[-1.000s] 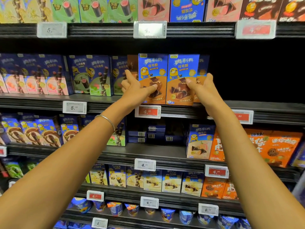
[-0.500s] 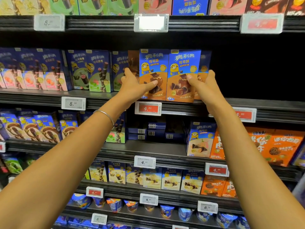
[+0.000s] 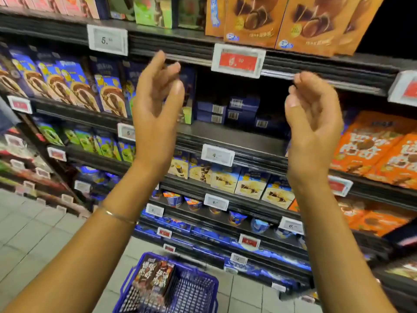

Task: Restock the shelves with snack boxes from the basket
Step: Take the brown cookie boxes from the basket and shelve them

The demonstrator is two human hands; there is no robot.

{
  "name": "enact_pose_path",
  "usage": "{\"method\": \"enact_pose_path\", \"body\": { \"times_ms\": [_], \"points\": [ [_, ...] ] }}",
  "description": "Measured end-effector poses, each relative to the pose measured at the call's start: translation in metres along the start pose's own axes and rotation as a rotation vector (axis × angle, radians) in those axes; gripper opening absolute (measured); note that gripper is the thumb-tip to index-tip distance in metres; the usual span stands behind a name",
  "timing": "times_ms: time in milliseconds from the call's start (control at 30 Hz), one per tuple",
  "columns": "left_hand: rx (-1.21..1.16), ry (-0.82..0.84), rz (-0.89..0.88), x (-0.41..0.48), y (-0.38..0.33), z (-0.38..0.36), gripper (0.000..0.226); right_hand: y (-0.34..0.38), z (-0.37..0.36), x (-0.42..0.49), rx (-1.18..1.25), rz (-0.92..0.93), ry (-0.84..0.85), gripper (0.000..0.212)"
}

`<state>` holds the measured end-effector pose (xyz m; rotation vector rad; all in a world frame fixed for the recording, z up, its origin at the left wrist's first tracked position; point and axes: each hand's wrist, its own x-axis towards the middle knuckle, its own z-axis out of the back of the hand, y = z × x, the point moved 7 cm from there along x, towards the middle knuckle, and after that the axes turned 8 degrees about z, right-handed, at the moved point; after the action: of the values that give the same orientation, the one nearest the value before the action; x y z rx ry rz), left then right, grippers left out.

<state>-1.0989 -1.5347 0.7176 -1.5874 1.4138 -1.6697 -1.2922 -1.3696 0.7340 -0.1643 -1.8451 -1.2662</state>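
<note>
Blue basket, snack boxes inside | left hand loosely curled, empty | right hand likewise

Snack boxes stand in the left of the basket, which sits on the floor before the shelves.

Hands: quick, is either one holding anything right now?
Left hand: open, fingers loosely curled, holding nothing.
Right hand: open, fingers loosely curled, holding nothing.
</note>
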Motion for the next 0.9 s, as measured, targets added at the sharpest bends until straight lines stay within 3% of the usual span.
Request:
{"method": "enact_pose_path", "body": {
  "times_ms": [133,267,533,633,767,900],
  "points": [
    [0.057,-0.088,0.321,-0.085,0.083,0.064,0.045,-0.058,-0.012,-0.076,0.095,-0.279,0.049,0.033],
    [0.232,-0.180,0.725,-0.180,0.179,0.139,0.035,-0.129,-0.027,-0.185,0.064,-0.712,0.225,0.016],
    [0.293,-0.272,1.377,-0.322,0.306,0.255,0.042,-0.237,-0.029,-0.446,-0.224,-1.426,0.439,0.030],
    [0.332,-0.180,1.544,-0.355,0.353,0.281,0.052,-0.263,-0.034,-0.526,-0.324,-1.654,0.477,0.044],
    [0.243,-0.110,1.645,-0.388,0.415,0.302,0.055,-0.305,-0.048,-0.610,-0.285,-1.839,0.365,0.055],
    [0.147,-0.189,1.711,-0.425,0.491,0.315,0.056,-0.365,-0.056,-0.685,-0.287,-1.941,0.328,0.062]
  ]
}}
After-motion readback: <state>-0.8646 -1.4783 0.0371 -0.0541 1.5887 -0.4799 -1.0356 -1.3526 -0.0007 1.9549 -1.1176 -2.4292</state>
